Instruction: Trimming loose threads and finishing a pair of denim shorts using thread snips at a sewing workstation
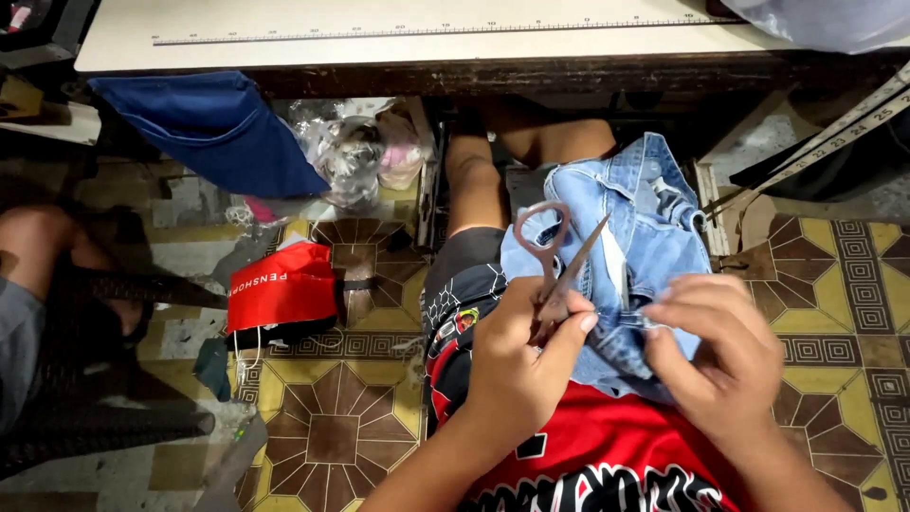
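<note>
My left hand (521, 365) grips a pair of small scissors (555, 256) with pale pink handles, blades slightly apart and pointing up and right over the cloth. My right hand (716, 356) pinches a fold of a light blue denim garment (635, 228) that lies bunched on my lap. The two hands sit close together, thumbs nearly touching at the denim's seam. I wear a red printed shirt and dark shorts; my bare legs reach under the table.
A white table (398, 43) with a long ruler runs along the top. Below it hang a blue cloth (223, 128) and clear plastic bags (355, 152). A red bag (284, 284) lies on the patterned tile floor. Another person's knee (38, 237) shows at left. A measuring tape (834, 133) hangs at right.
</note>
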